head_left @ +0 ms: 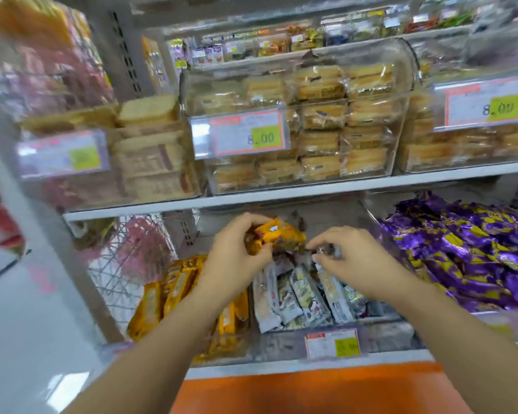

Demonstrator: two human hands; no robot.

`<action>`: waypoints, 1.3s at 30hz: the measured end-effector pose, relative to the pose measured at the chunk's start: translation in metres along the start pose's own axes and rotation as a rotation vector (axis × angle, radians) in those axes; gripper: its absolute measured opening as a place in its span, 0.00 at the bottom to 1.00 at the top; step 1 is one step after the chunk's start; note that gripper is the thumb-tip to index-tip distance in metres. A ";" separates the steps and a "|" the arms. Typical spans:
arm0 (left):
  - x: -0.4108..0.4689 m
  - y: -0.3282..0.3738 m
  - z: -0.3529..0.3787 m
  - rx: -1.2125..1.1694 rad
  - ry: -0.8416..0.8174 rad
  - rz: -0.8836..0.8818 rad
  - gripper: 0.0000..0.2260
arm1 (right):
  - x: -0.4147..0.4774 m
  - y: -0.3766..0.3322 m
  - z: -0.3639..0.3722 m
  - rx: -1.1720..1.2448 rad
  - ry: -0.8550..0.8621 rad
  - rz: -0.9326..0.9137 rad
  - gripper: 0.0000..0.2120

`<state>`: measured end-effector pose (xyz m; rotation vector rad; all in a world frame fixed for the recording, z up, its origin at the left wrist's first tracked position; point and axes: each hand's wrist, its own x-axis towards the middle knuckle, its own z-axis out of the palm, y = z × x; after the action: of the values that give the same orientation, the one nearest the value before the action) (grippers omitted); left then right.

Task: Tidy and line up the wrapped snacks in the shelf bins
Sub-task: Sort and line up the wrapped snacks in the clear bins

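My left hand [237, 252] grips a small bunch of yellow wrapped snacks [277, 236] and holds them up above the lower shelf's middle bin [383, 339]. My right hand [353, 258] pinches the dark end of a wrapper [326, 250] just right of that bunch. Below the hands, several white wrapped snacks [299, 297] lie side by side in the middle bin. More yellow wrapped snacks [174, 291] fill the bin to the left. The frame is blurred.
A bin of purple wrapped snacks [467, 258] sits to the right. The upper shelf holds clear bins of wrapped cakes [320, 121] with price tags [245, 132]. A wire rack [126, 258] stands at the left, an orange ledge [311, 389] below.
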<state>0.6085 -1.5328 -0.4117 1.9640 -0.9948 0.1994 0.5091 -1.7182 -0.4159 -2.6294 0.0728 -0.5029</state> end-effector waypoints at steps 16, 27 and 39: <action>-0.067 -0.109 -0.059 0.340 -0.062 -0.229 0.24 | 0.029 -0.047 0.049 -0.050 -0.369 -0.029 0.38; -0.050 -0.095 -0.043 0.469 -0.032 -0.268 0.18 | 0.065 -0.005 0.028 -0.127 -0.387 0.084 0.24; -0.013 -0.047 0.007 0.417 -0.241 0.094 0.30 | 0.036 0.052 -0.003 -0.345 -0.268 0.137 0.18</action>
<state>0.6320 -1.5184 -0.4529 2.3620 -1.2827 0.2418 0.5429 -1.7708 -0.4243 -2.9753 0.2744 -0.0927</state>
